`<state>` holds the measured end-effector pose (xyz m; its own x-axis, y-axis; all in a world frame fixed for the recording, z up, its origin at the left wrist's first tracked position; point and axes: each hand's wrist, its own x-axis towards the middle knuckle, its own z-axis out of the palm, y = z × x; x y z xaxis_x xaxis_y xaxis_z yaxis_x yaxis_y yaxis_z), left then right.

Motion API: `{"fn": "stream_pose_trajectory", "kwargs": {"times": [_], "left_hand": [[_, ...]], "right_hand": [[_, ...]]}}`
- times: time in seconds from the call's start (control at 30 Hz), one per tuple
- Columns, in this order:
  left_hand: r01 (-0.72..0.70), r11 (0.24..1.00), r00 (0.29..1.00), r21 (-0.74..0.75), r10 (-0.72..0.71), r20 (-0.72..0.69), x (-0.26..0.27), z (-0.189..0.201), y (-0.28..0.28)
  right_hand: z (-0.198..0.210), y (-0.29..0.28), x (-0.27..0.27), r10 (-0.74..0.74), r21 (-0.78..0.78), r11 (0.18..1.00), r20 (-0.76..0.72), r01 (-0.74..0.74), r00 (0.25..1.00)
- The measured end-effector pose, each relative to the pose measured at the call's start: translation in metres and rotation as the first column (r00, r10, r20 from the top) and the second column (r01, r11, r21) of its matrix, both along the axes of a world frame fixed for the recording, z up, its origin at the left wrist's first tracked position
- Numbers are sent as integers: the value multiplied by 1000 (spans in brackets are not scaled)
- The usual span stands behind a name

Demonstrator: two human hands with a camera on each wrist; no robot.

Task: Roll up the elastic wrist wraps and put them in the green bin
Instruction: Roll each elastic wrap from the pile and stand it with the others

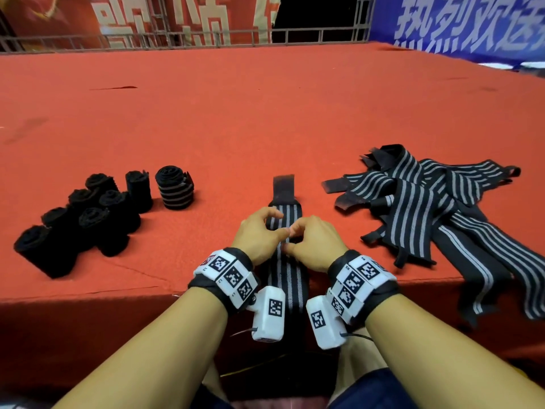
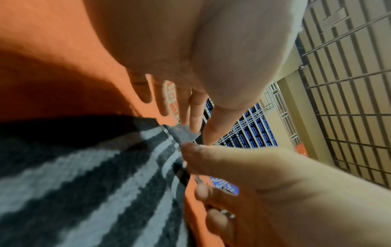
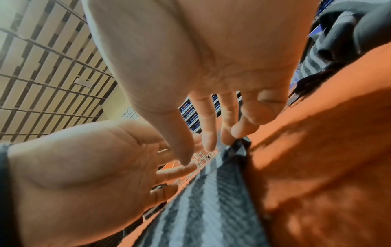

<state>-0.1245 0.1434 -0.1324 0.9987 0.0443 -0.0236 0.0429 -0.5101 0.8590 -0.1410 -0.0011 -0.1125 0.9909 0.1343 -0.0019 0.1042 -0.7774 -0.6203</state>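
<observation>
Both hands side by side over striped wrap (image 1: 287,270), fingers (image 1: 272,214) loosely apart, gripping nothing

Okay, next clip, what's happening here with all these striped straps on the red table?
A person is working on one striped wrist wrap laid flat in front of them on the red table, its near end hanging over the edge. The left hand and right hand meet over its middle, fingertips on the fabric; no roll has formed yet. Rolled wraps stand grouped on the left. A pile of unrolled wraps waits on the right. No green bin is in view.
</observation>
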Motion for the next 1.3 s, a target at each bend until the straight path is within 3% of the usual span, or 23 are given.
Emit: {"fn": "stream_pose_trajectory", "kwargs": {"times": [0.1, 0.23, 0.43, 0.53, 0.67, 0.8, 0.93, 1.07, 1.2, 1.3], "left_hand": [[73, 995, 997, 71, -70, -42, 5, 1, -4], [186, 942, 977, 279, -148, -154, 6, 2, -4], [208, 873, 976, 441, -154, -155, 1, 18, -19], [207, 901, 978, 381, -191, -81, -2, 30, -32], [275, 927, 958, 256, -286, 4, -1, 42, -62], [349, 925, 936, 151, -352, -8, 1, 38, -95], [377, 925, 926, 49, -376, -24, 0, 29, -121], [388, 922, 921, 4, -388, -37, -6, 25, -138], [325, 940, 944, -108, -330, -29, -14, 27, -150], [246, 918, 950, -310, -292, -111, -18, 39, -155]], "right_hand": [[-3, 7, 11, 39, -38, 999, 11, -38, 999], [-9, 8, 16, 89, -176, 979, -90, -104, 992], [-5, 3, 10, 84, -120, 988, -126, -99, 989], [0, -12, 6, -85, -33, 996, 9, 85, 996], [9, -45, -6, -340, -63, 930, 222, 361, 914], [12, -77, -16, -505, -141, 832, 209, 537, 838], [9, -100, -24, -537, -237, 800, 126, 551, 834], [4, -117, -33, -539, -178, 815, 114, 551, 834], [6, -123, -42, -526, 5, 840, 256, 543, 811], [9, -114, -50, -472, 247, 882, 428, 402, 771]]}}
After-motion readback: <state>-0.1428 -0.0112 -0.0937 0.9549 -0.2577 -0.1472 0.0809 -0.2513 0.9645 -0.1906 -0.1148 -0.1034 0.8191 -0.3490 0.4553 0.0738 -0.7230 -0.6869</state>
